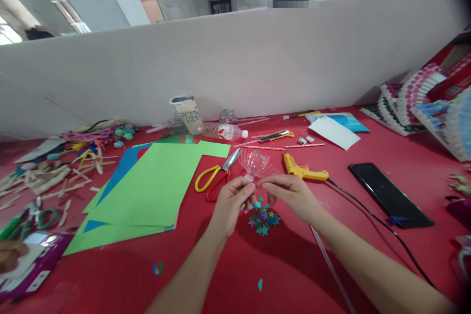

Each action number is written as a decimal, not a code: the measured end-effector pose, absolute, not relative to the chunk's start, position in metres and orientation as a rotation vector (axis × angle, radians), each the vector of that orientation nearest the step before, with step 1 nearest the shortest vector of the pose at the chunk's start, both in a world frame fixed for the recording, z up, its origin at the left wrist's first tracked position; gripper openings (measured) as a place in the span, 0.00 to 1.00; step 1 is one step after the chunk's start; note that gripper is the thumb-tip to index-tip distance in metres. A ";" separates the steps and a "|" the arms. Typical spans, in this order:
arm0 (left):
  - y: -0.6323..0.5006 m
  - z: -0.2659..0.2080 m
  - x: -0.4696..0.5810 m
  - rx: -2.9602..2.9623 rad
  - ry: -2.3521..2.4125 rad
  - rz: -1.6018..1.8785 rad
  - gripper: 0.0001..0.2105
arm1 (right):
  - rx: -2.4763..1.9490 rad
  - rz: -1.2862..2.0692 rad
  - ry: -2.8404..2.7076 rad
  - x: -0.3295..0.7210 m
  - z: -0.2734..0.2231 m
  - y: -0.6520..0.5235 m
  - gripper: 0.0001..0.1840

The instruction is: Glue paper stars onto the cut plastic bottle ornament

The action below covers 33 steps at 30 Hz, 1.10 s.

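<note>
My left hand (234, 201) is closed in a pinch, thumb against forefinger, above the red table. Its fingertips are just in front of the neck of a clear plastic bottle top cut into a fringe of strips (255, 161); I cannot tell whether they touch it. Close on the right, my right hand (289, 194) pinches too, its fingertips almost meeting the left ones. Whatever either pinch holds is too small or hidden. Below both hands lies a pile of shiny blue and green stars (264, 218). Scissors (221, 169) with yellow and red handles lie left of the fringe.
Green paper sheets (158, 181) lie left, near craft sticks (55, 176). A yellow glue gun (305, 170) and black phone (390, 194) are right. Behind stand a paper cup (187, 114), a lying bottle (224, 131) and a box cutter (275, 136). Another person's hand (11, 255) is far left.
</note>
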<state>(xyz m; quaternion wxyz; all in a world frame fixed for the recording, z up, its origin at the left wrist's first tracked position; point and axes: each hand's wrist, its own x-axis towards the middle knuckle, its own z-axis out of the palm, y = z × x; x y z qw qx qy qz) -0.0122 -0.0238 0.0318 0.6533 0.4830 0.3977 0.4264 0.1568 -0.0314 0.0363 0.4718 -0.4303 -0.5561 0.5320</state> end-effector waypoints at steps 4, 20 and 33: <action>-0.011 0.031 -0.028 1.373 1.143 1.191 0.19 | -1.205 1.040 -1.327 0.172 0.029 -0.019 0.19; 0.027 -0.017 -0.020 1.967 1.504 1.014 0.07 | -1.382 0.786 -1.603 0.168 -0.007 0.027 0.14; 0.005 -0.013 -0.013 1.710 1.266 1.235 0.12 | -0.925 0.513 -1.556 0.168 0.037 -0.016 0.18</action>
